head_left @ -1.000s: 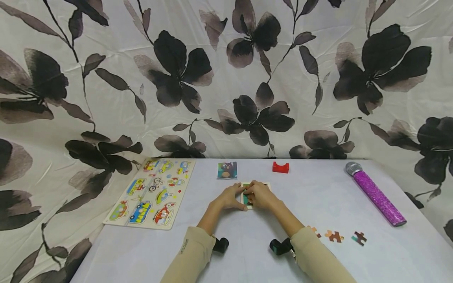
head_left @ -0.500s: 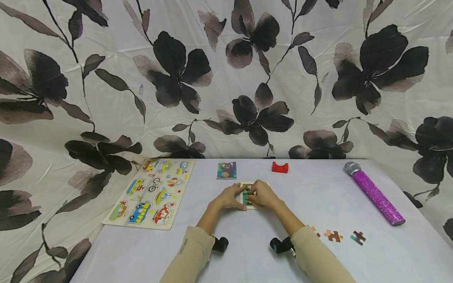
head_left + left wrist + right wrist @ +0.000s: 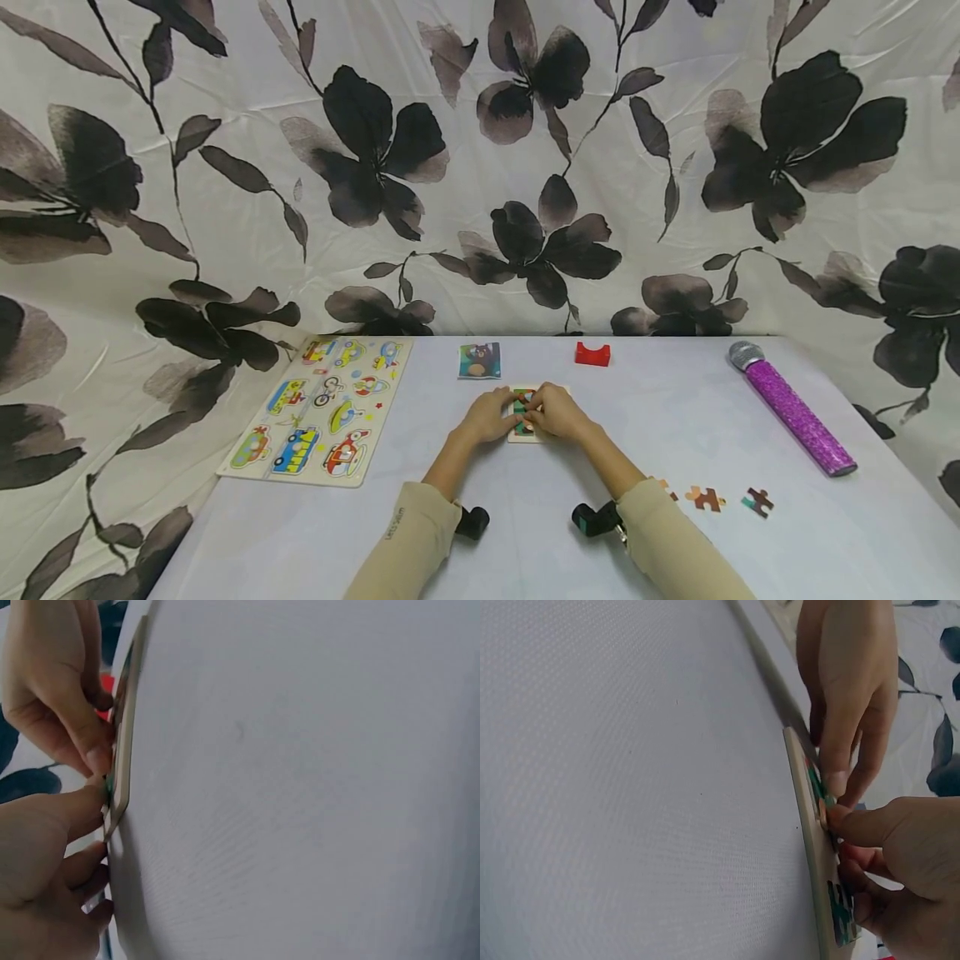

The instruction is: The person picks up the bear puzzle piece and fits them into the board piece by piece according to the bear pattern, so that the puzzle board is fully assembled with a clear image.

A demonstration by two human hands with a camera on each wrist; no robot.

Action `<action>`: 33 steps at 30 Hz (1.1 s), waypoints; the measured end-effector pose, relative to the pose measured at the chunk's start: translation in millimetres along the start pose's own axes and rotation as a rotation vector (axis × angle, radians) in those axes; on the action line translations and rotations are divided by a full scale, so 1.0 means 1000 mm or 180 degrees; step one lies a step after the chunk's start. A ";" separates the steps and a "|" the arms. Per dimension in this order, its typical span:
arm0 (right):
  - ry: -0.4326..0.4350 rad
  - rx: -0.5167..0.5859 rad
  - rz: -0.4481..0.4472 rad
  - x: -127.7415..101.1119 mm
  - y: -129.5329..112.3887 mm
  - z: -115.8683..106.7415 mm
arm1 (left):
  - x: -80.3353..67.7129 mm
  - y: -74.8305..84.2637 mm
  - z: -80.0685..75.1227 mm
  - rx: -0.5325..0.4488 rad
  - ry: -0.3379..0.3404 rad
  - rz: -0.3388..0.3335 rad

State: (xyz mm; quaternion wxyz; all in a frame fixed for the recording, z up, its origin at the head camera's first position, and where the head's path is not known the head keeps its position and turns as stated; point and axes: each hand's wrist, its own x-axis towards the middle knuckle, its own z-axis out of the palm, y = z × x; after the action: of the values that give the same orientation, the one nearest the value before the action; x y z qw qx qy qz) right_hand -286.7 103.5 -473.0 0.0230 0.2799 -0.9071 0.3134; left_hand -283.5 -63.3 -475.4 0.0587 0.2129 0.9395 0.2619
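Note:
A small jigsaw board with a pale rim and green and brown pieces lies on the table between the hands. At its left edge is the left hand, thumb tip on the pieces and fingers curled by the rim. From the other side the right hand pinches a small puzzle piece low over the board; its fingers cover most of the piece. Both thumbs nearly meet there, as the right wrist view shows. Loose puzzle pieces lie beside the right forearm, one partly behind the sleeve.
A wooden vehicle puzzle lies at the left. Farther back are a bear picture card and a red notched block. A glittery purple microphone lies at the right. Floral cloth hangs behind the table.
The left thumb has moved from the board's near edge up onto its pieces, and the left fingers have drawn closer together. The right hand has stayed over the board, shifting only slightly.

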 end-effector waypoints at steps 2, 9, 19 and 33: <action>0.0008 0.0000 0.0050 0.000 -0.001 0.000 | 0.000 0.001 0.002 0.0051 0.0063 -0.0077; 0.0057 0.0087 0.0255 0.001 0.002 0.000 | -0.001 0.004 0.003 -0.0050 0.0148 -0.0227; -0.0037 0.0042 0.0109 0.001 0.002 0.000 | 0.003 -0.002 0.005 0.0237 -0.0006 -0.0154; -0.0092 -0.0480 0.0081 0.003 -0.006 0.006 | 0.000 0.000 0.001 0.0488 -0.0200 -0.0116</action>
State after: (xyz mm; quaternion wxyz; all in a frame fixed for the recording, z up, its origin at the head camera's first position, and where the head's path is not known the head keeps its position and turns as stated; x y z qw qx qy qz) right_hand -285.5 94.2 -473.8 0.0269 0.2703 -0.9319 0.2404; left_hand -283.5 -62.9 -476.7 0.0764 0.2077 0.9582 0.1813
